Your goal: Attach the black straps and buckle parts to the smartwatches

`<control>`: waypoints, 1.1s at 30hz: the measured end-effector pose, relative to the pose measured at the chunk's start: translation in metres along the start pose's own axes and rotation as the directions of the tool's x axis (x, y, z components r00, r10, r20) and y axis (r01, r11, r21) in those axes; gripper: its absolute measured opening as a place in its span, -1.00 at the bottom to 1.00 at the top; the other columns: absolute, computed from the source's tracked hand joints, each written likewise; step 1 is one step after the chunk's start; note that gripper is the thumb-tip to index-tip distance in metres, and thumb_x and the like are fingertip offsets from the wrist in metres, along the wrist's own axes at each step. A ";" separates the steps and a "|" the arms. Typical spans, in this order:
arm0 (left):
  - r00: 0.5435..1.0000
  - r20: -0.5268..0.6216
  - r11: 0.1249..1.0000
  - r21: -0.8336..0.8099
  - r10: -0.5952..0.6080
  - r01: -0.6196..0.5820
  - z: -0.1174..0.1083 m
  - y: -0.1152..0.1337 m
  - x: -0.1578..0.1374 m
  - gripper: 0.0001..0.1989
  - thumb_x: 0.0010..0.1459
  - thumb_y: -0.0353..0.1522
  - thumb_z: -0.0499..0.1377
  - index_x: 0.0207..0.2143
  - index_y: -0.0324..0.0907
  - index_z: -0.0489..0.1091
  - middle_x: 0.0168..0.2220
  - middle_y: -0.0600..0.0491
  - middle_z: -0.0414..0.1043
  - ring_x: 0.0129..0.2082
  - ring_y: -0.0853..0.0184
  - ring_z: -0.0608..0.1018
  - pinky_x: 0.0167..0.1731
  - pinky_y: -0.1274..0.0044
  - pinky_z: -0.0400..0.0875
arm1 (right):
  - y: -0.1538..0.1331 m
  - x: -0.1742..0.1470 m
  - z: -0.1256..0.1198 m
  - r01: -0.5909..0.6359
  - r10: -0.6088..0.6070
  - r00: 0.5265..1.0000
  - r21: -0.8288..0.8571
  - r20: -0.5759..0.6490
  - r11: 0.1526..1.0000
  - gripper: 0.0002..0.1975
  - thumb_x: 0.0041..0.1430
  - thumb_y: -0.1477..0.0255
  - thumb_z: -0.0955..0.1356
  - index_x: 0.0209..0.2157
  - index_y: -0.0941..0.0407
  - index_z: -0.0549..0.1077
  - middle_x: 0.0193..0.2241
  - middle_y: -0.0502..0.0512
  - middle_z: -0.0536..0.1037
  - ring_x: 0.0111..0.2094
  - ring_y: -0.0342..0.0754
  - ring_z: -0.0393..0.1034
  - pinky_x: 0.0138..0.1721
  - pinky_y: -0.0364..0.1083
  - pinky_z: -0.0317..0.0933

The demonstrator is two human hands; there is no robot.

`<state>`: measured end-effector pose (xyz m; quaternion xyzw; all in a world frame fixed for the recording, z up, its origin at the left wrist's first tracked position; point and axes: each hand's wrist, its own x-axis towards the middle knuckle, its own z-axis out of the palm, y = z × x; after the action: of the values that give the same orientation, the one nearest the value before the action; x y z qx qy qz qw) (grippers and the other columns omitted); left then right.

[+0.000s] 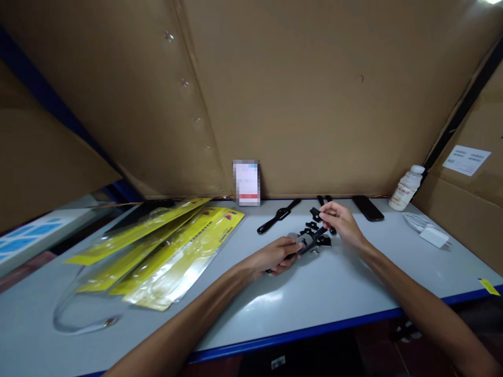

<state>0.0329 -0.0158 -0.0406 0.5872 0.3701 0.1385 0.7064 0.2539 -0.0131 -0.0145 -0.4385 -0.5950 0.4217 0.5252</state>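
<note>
My left hand point(283, 252) is closed around a black spokeshave point(314, 238), its grey metal blade point(304, 244) facing up under my thumb. One handle of the tool points toward my right hand. My right hand point(338, 220) pinches a small black metal piece point(315, 213) just above the tabletop. Several similar small black parts point(312, 225) lie behind and beside the held tool, partly hidden by it. Another black spokeshave body point(281, 212) rests flat farther back to the left. More black handles point(324, 200) show behind my right fingers.
Yellow-backed clear plastic packages point(176, 251) are piled on the left of the white table point(243, 319). A phone point(247, 183) leans on the cardboard wall. At the right are a dark phone point(368, 208), a white bottle point(407, 188) and a charger with cable point(434, 236).
</note>
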 end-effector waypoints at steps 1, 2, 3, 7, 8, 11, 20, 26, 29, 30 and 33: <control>1.000 -0.020 1.000 -0.016 -0.001 0.001 0.001 0.000 0.000 -0.69 0.30 -0.13 0.06 -0.39 -0.15 0.21 -0.71 0.30 0.01 -0.78 0.56 -0.03 -0.80 0.66 -0.15 | -0.002 0.001 -0.003 -0.083 0.084 0.996 0.134 0.001 0.988 -0.83 0.04 0.40 0.43 -0.29 0.11 0.46 -0.52 -0.06 0.45 -0.51 -0.16 0.33 -0.44 -0.14 0.19; 0.999 -0.045 0.999 -0.032 -0.001 -0.001 0.001 0.001 0.000 -0.69 0.30 -0.13 0.06 -0.39 -0.16 0.21 -0.71 0.30 0.01 -0.78 0.56 -0.03 -0.80 0.67 -0.15 | -0.005 0.002 -0.006 -0.154 0.154 0.988 0.239 0.017 0.959 -0.76 0.02 0.43 0.45 -0.22 0.12 0.48 -0.50 -0.03 0.48 -0.50 -0.16 0.35 -0.44 -0.15 0.22; 0.997 -0.071 0.999 -0.048 0.000 -0.003 0.001 0.001 0.000 -0.70 0.29 -0.13 0.07 -0.38 -0.16 0.22 -0.71 0.30 0.01 -0.78 0.56 -0.03 -0.80 0.67 -0.15 | -0.007 0.002 -0.008 -0.211 0.208 0.977 0.316 0.042 0.925 -0.71 0.01 0.47 0.46 -0.16 0.13 0.50 -0.46 0.01 0.51 -0.47 -0.16 0.39 -0.41 -0.15 0.26; 0.991 -0.136 0.993 -0.114 0.018 -0.033 0.002 0.000 0.000 -0.71 0.28 -0.14 0.08 -0.36 -0.17 0.23 -0.69 0.30 0.02 -0.77 0.57 -0.04 -0.79 0.67 -0.16 | -0.012 0.002 -0.012 -0.362 0.344 0.930 0.468 0.127 0.806 -0.73 0.01 0.60 0.45 -0.18 0.16 0.54 -0.39 0.08 0.57 -0.39 -0.16 0.47 -0.26 -0.17 0.38; 0.991 -0.129 0.990 -0.131 0.025 -0.042 0.001 0.000 0.001 -0.71 0.29 -0.14 0.07 -0.36 -0.18 0.24 -0.69 0.30 0.02 -0.77 0.57 -0.05 -0.79 0.66 -0.16 | -0.013 0.001 -0.011 -0.382 0.359 0.922 0.484 0.144 0.788 -0.77 0.01 0.61 0.45 -0.24 0.17 0.53 -0.39 0.09 0.57 -0.38 -0.16 0.48 -0.25 -0.17 0.39; 0.994 -0.103 0.984 -0.170 0.034 -0.052 0.001 -0.001 0.001 -0.72 0.31 -0.17 0.03 -0.37 -0.18 0.25 -0.70 0.29 0.01 -0.77 0.57 -0.06 -0.80 0.66 -0.17 | -0.014 -0.002 -0.007 -0.392 0.353 0.919 0.484 0.174 0.782 -0.85 0.01 0.50 0.48 -0.36 0.14 0.46 -0.38 0.09 0.57 -0.34 -0.09 0.51 -0.26 -0.12 0.41; 0.985 -0.169 0.991 -0.124 0.023 -0.045 0.006 -0.001 0.001 -0.70 0.30 -0.14 0.06 -0.36 -0.18 0.24 -0.69 0.30 0.03 -0.77 0.56 -0.02 -0.79 0.67 -0.10 | -0.012 -0.008 0.008 -0.277 0.273 0.960 0.086 0.064 0.957 -0.72 -0.06 0.27 0.46 -0.49 0.10 0.32 -0.71 -0.17 0.31 -0.74 -0.28 0.06 -0.68 -0.22 -0.01; 0.989 -0.145 0.991 -0.123 0.035 -0.053 0.007 0.002 0.001 -0.71 0.33 -0.17 0.00 -0.36 -0.18 0.25 -0.70 0.29 0.02 -0.78 0.55 -0.03 -0.80 0.68 -0.09 | 0.000 -0.012 0.022 -0.303 0.311 0.938 -0.073 0.156 0.950 -0.75 -0.03 0.25 0.40 -0.47 0.10 0.30 -0.61 0.00 0.53 -0.77 -0.20 0.23 -0.73 -0.21 0.02; 0.991 -0.117 0.989 -0.132 0.057 -0.072 0.009 0.004 -0.001 -0.68 0.35 -0.16 -0.04 -0.37 -0.17 0.24 -0.70 0.29 0.01 -0.77 0.55 -0.04 -0.80 0.68 -0.09 | 0.008 -0.015 0.027 -0.205 0.224 0.969 -0.172 0.101 0.964 -0.76 0.06 0.23 0.35 -0.49 0.10 0.31 -0.64 -0.03 0.49 -0.77 -0.21 0.19 -0.70 -0.19 0.01; 0.992 -0.116 0.988 -0.134 0.058 -0.074 0.009 0.004 -0.001 -0.67 0.36 -0.15 -0.06 -0.37 -0.17 0.24 -0.69 0.29 0.01 -0.77 0.55 -0.04 -0.80 0.69 -0.09 | 0.009 -0.015 0.029 -0.148 0.169 0.983 -0.233 0.076 0.961 -0.76 0.08 0.23 0.33 -0.51 0.09 0.30 -0.68 -0.06 0.44 -0.75 -0.21 0.17 -0.68 -0.19 0.00; 0.989 -0.144 0.988 -0.139 0.042 -0.063 0.011 0.005 -0.002 -0.66 0.38 -0.17 -0.11 -0.37 -0.17 0.23 -0.69 0.28 0.03 -0.77 0.55 -0.04 -0.80 0.68 -0.10 | 0.012 -0.016 0.030 0.010 0.011 0.999 -0.466 0.043 0.885 -0.69 0.12 0.28 0.31 -0.61 0.08 0.20 -0.74 -0.11 0.25 -0.66 -0.20 0.10 -0.58 -0.17 -0.04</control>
<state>0.0402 -0.0239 -0.0347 0.5334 0.3924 0.2244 0.7150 0.2262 -0.0263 -0.0328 -0.5423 -0.6903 0.2763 0.3913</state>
